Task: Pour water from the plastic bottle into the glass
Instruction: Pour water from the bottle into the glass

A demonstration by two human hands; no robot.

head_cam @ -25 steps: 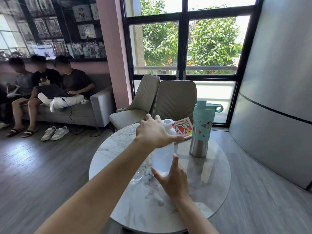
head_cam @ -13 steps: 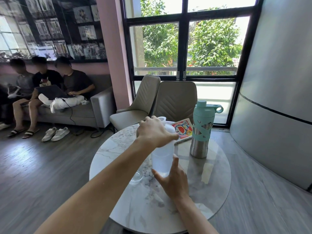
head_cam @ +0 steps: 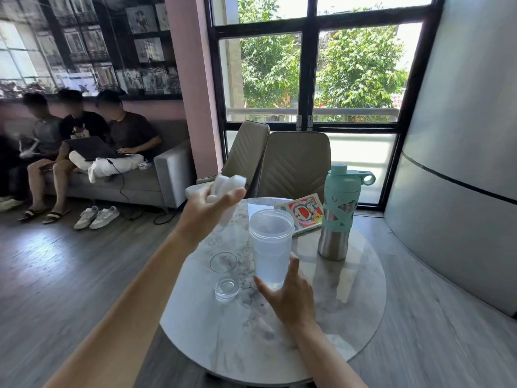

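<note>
A translucent plastic bottle (head_cam: 270,247) stands upright on the round marble table (head_cam: 349,298), its wide mouth uncovered and water in its lower part. My right hand (head_cam: 291,296) is wrapped around the bottle's base. My left hand (head_cam: 208,210) is raised above the table's far left edge, holding the bottle's white lid (head_cam: 228,184). A small clear glass (head_cam: 225,275) stands just left of the bottle, upright and seemingly without water.
A teal and steel flask (head_cam: 337,217) stands right of the bottle, with a cartoon-printed booklet (head_cam: 303,212) behind it. Two beige chairs (head_cam: 293,163) sit beyond the table. People sit on a grey sofa (head_cam: 167,175) at the left.
My left hand lifted the white lid off the bottle and carried it up and to the left. The bottle's mouth and the glass are now uncovered. My right hand stayed on the bottle.
</note>
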